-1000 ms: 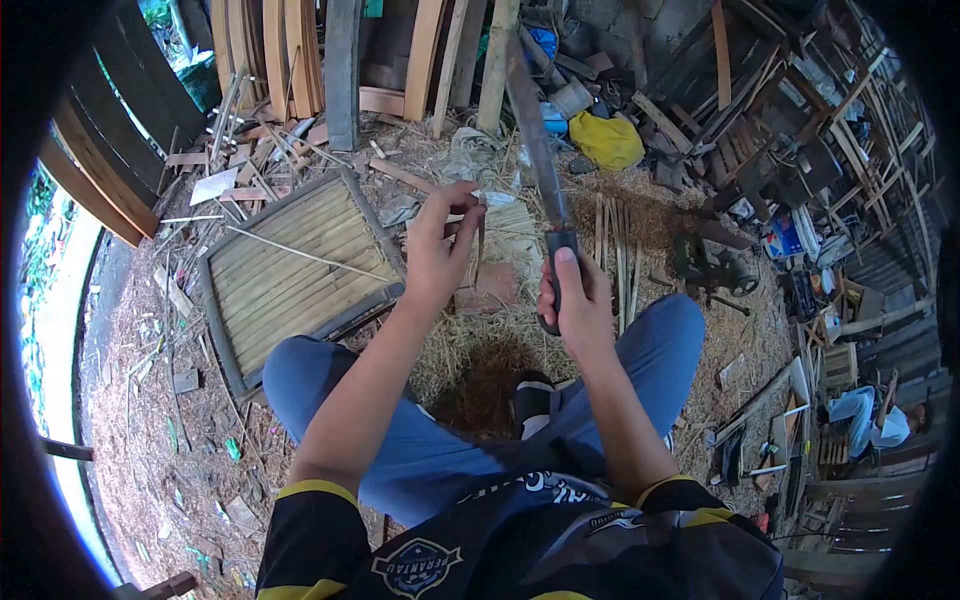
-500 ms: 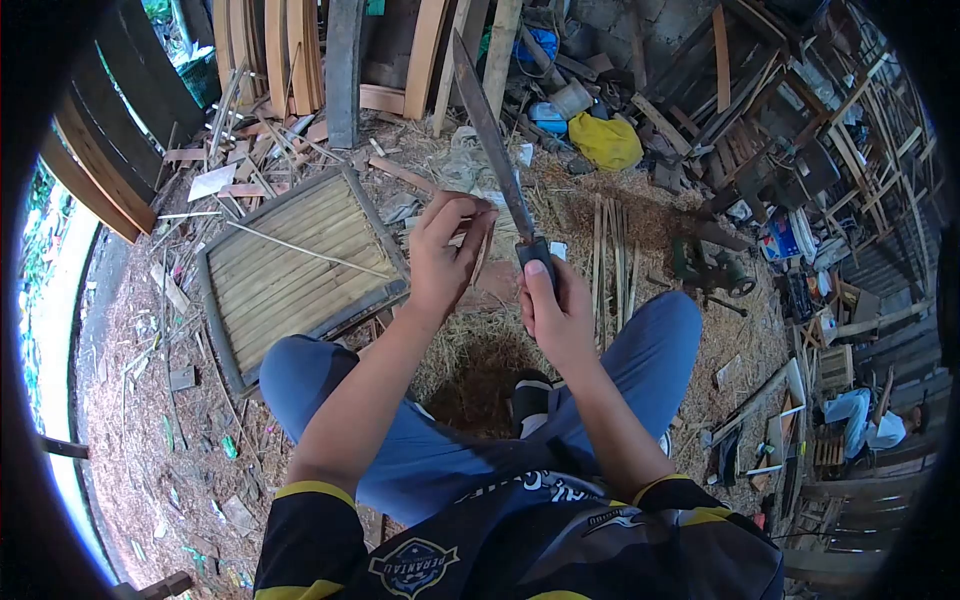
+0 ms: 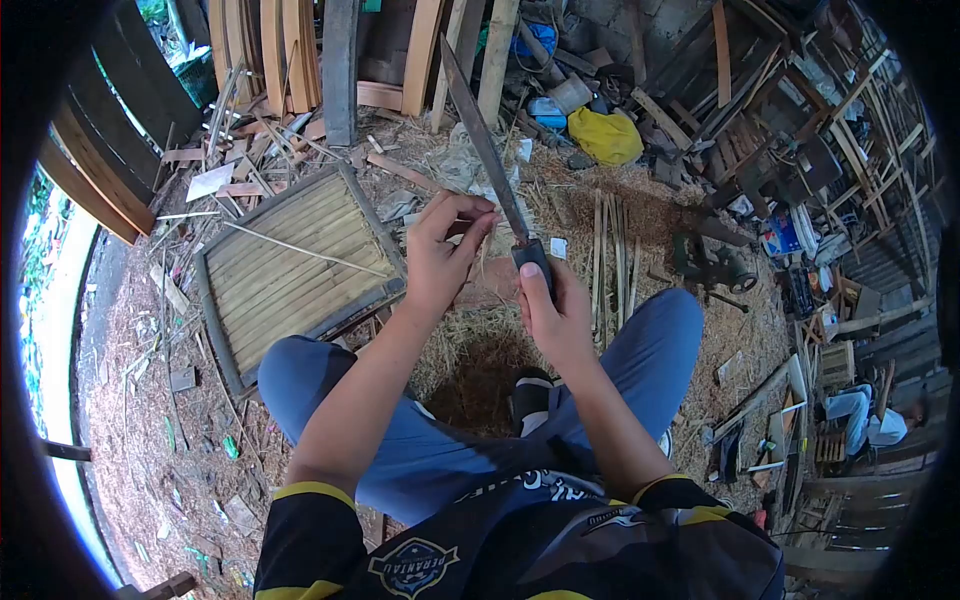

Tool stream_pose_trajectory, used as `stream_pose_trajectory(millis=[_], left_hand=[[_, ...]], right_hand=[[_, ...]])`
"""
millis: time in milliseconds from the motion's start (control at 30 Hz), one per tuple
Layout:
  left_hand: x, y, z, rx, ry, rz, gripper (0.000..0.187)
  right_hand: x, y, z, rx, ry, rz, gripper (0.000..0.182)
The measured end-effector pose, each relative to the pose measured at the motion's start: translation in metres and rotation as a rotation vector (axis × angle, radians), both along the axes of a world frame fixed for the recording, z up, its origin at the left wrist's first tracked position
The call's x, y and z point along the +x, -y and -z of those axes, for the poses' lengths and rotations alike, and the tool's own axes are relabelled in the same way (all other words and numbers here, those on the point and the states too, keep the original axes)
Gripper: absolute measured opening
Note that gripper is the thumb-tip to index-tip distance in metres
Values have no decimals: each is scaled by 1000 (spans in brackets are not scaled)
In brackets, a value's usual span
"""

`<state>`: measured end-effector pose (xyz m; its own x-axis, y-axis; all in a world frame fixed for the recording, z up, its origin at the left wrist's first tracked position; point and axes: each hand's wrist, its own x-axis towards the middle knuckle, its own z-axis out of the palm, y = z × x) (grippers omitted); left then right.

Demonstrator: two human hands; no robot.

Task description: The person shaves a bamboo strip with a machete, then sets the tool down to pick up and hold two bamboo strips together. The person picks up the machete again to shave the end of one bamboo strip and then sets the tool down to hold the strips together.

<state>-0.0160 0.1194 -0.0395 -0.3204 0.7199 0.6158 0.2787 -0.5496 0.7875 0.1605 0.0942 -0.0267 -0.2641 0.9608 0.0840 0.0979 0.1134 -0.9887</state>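
In front of me my right hand (image 3: 553,312) is wrapped round the black handle (image 3: 533,262) of a long knife, thumb laid along its near face. The dark, worn blade (image 3: 482,135) points up and slightly left, away from my body. Just left of the handle, my left hand (image 3: 441,250) is closed in a pinch close to the base of the blade. Something thin and pale shows at its fingertips, too small to make out. Beneath both hands lie straw-like shavings (image 3: 470,340) between my bent knees.
A framed panel of bamboo slats (image 3: 300,265) lies to the left, a thin stick across it. Several thin strips (image 3: 610,250) lie right of my hands, near a green metal tool (image 3: 705,262). A yellow cloth (image 3: 605,137) is further back. Another person (image 3: 855,415) is at far right.
The knife has shifted slightly left and its blade leans a little more to the left. A thin strip that hung below my left fingers no longer shows there.
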Motion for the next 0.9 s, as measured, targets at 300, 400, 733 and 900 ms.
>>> stream_pose_trajectory(millis=[300,400,733,900], left_hand=[[0,2,-1,-33,-4,32,12],[-1,1,-2,-35,-6,35,11],[1,2,-4,-19,4,24,10],[2,2,-5,-26,6,18,9]], right_hand=[[3,-4,5,8,19,-6,36],[2,-4,5,10,11,-10,35],[1,-2,-3,75,69,20,36],[0,-3,-2,110,98,44,36]])
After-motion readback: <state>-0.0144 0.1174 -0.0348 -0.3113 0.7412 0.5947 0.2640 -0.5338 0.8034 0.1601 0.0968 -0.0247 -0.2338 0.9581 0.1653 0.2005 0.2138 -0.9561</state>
